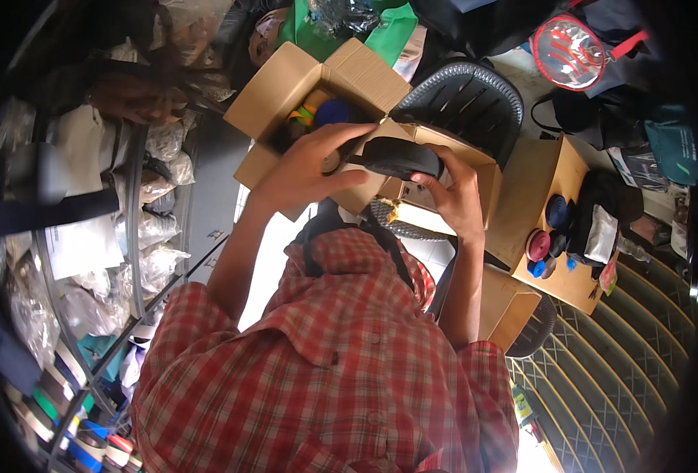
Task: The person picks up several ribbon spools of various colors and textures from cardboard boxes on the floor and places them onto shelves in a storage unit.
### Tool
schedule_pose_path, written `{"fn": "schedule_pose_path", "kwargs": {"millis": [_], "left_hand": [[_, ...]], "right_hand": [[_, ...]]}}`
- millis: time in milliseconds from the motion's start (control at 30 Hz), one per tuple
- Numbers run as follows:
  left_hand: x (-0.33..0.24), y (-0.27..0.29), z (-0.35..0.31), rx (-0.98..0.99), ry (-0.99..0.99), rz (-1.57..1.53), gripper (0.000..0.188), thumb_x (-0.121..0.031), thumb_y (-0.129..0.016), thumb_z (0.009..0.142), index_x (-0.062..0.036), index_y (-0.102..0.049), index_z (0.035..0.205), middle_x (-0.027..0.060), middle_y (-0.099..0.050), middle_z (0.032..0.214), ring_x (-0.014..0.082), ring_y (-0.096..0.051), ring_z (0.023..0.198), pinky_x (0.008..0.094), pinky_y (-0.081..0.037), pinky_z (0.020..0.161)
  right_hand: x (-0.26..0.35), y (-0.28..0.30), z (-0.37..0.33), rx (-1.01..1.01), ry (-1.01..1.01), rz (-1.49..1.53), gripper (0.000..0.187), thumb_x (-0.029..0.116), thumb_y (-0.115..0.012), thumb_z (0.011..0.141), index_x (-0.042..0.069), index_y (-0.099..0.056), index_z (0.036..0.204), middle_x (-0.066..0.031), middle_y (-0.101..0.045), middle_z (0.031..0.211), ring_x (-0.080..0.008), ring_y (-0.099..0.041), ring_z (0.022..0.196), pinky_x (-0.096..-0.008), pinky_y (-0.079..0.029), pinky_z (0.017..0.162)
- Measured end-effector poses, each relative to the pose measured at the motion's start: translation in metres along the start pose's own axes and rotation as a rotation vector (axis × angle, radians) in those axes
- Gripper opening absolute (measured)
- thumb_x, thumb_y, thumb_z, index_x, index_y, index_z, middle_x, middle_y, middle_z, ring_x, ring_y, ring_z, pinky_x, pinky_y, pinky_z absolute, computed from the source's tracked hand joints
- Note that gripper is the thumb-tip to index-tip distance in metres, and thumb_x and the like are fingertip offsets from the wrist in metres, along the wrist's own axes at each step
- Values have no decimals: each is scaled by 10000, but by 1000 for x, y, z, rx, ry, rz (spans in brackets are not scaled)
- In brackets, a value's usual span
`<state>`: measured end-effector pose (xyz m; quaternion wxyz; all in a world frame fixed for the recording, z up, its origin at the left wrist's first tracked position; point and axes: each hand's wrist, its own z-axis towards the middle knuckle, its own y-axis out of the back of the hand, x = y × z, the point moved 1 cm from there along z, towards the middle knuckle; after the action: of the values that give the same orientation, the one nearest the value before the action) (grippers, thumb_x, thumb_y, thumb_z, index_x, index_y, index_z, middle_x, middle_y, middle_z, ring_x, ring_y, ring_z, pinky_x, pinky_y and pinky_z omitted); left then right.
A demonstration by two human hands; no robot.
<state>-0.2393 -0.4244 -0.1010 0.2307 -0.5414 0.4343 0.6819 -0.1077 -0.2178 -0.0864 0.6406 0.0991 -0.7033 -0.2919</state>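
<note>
A roll of black webbing or tape [400,158] is held up in front of me, above the open boxes. My right hand [457,193] grips its right side, thumb on the near face and fingers behind. At the roll's left side is my left hand [305,164], with thumb and forefinger spread apart. A dark end of the roll reaches into the gap between them; whether they touch it I cannot tell. Beyond my left hand, an open cardboard box [274,87] contains a blue roll [332,113] and orange and green pieces. A second open box [487,173] lies behind my right hand.
A black chair [475,98] stands behind the boxes. To the right, a brown cardboard surface [554,169] carries blue and red rolls [538,244]. Shelves with plastic-wrapped goods [160,229] line the left. A clear round bag with red trim [569,51] lies at the far right.
</note>
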Motion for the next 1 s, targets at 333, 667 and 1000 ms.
{"fn": "schedule_pose_path", "kwargs": {"millis": [333, 667, 1000], "left_hand": [[-78, -85, -1, -306, -95, -99, 338, -173, -649, 869, -10, -607, 1162, 129, -690, 965, 172, -666, 882, 283, -494, 795], [-94, -148, -55, -632, 27, -195, 285, -175, -703, 831, -13, -654, 1060, 117, -700, 884, 133, -672, 822, 264, -516, 739], [-127, -150, -145, -265, 312, 213, 319, -256, -743, 797, -35, -681, 1020, 138, -682, 820, 201, -656, 724, 288, -498, 679]], "right_hand": [[3, 41, -59, -79, 129, 168, 389, 261, -663, 886, -11, -558, 1144, -165, -645, 820, -171, -625, 701, -316, -495, 665], [-10, 59, -115, -74, 159, 9, 264, 267, -513, 973, 31, -593, 1060, -228, -627, 805, -388, -635, 719, -400, -471, 615], [-14, 85, -143, -124, 596, -321, 83, 67, -596, 854, -3, -629, 882, -122, -610, 808, -305, -599, 647, -373, -470, 591]]}}
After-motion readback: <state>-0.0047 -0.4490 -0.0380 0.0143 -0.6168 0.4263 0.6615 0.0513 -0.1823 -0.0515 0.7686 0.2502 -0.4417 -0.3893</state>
